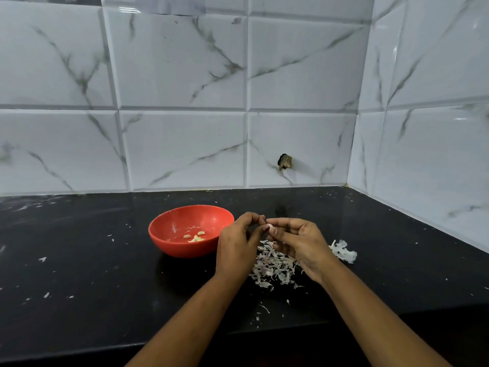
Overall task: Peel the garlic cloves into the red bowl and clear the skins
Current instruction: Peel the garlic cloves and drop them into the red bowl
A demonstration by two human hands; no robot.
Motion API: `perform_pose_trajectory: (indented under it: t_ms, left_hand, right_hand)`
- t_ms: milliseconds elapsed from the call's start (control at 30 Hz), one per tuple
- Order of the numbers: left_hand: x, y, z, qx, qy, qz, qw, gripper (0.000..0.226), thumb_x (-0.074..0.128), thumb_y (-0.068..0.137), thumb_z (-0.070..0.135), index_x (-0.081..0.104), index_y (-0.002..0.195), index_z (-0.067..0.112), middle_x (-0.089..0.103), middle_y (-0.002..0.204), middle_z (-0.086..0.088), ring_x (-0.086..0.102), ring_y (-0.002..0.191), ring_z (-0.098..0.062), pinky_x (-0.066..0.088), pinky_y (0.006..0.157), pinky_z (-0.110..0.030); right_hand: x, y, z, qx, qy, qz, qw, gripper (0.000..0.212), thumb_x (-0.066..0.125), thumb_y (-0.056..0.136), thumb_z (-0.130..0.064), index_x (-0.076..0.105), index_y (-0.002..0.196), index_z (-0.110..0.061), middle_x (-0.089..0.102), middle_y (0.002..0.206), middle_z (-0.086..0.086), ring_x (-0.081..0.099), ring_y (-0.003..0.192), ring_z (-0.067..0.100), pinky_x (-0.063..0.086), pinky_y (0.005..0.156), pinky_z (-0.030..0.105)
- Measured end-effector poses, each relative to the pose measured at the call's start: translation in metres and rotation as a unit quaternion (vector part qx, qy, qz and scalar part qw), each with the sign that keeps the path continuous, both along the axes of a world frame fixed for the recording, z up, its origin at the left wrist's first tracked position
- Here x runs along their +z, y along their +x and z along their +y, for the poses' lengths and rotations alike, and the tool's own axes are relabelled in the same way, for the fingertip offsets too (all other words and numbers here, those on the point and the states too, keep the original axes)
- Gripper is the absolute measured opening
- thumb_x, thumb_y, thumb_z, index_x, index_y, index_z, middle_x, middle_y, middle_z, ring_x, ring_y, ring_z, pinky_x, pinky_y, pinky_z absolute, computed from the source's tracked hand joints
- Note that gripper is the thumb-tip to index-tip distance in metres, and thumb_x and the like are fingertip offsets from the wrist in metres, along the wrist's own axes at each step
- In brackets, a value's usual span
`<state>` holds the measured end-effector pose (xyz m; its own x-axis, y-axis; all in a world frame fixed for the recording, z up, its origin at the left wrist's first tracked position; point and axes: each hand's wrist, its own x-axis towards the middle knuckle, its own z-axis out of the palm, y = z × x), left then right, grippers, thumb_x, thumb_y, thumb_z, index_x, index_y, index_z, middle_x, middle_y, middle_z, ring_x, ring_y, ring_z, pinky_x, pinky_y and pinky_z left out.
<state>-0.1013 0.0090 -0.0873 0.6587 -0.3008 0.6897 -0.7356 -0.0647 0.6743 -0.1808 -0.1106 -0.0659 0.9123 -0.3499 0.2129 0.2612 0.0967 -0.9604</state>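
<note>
Hands pinching garlic clove, long axis unclear

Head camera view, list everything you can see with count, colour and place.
Glossy black countertop: one, black, foreground.
Round red plastic bowl: one, red, on the countertop, left of centre.
Peeled garlic cloves: few, pale yellow, inside the bowl.
Papery garlic skins: one pile, white-purplish, right of the bowl; white clump further right.
Marble-pattern wall tiles: many, white with grey veins, behind and right.
Brown stub: one, brown, back wall.
Garlic clove: one, pinkish white, pinched between fingers.
Left hand: one, beside the bowl.
Right hand: one, above the skins.
</note>
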Motion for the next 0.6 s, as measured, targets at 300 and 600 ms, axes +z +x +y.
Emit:
perform_pose_trajectory:
  t_ms: [300,600]
  left_hand:
    - [-0.0006,0.0021,-0.0018,-0.026,0.034,0.023,0.999,0.019,0.062,0.089,0.008,0.059,0.079,0.024,0.062,0.069,0.012,0.058,0.060,-0.001,0.047,0.058,-0.022]
    - [-0.0043,0.0007,-0.0055,-0.028,0.085,-0.007,0.996,0.017,0.052,0.092,0.005,0.050,0.084,0.021,0.056,0.076,0.007,0.054,0.070,-0.015,0.050,0.066,-0.041]
  right_hand:
    - [0.0000,0.0002,-0.0003,0.007,-0.006,0.002,1.000,0.022,0.073,0.070,-0.009,0.073,0.093,-0.006,0.072,0.079,0.009,0.068,0.071,0.011,0.055,0.062,0.018]
    - [-0.0030,0.0055,-0.0007,-0.015,-0.016,0.005,1.000,0.016,0.066,0.085,-0.002,0.069,0.100,0.000,0.073,0.083,0.010,0.068,0.072,0.011,0.055,0.062,0.018]
